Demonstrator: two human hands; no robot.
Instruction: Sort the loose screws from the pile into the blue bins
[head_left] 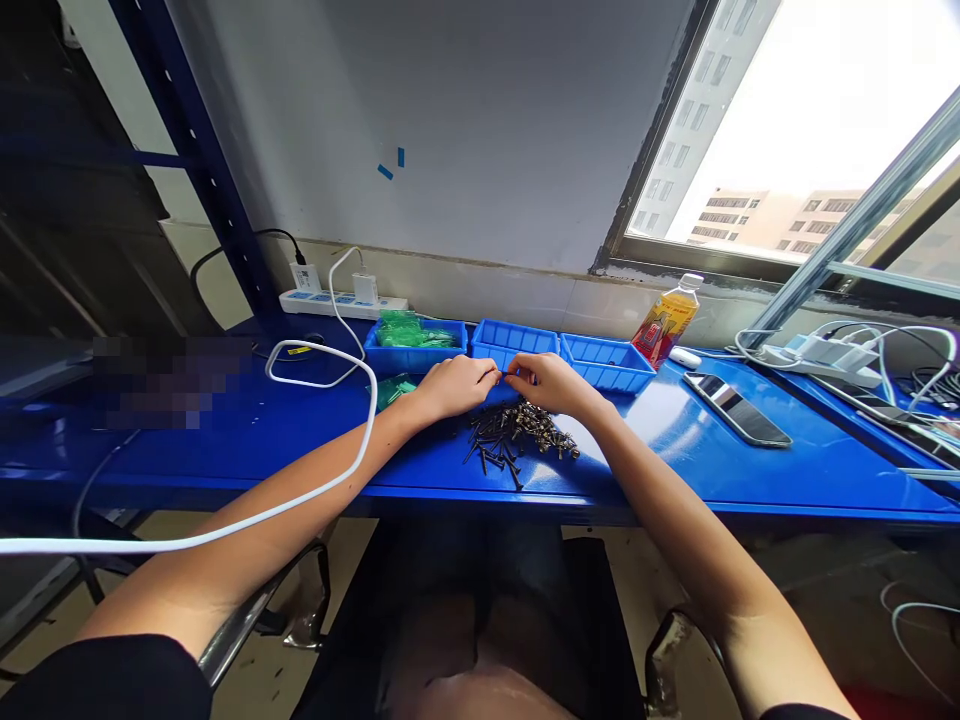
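My left hand (457,386) and my right hand (551,382) meet fingertip to fingertip above the blue table. Both have their fingers pinched around a thin dark piece that looks like a screw (503,376), mostly hidden by the fingers. Just below the hands lies a loose pile of dark screws (517,430), with small brassy metal pieces (564,442) heaped on its right side. A green plastic packet (396,388) rests on the table beside my left wrist.
Behind the hands stand a blue bin with green packets (416,355), a middle blue bin (514,335) and a right blue bin (611,375). A drink bottle (667,322), phone (736,408) and power strips are on the table. A white cable (364,445) crosses over my left forearm.
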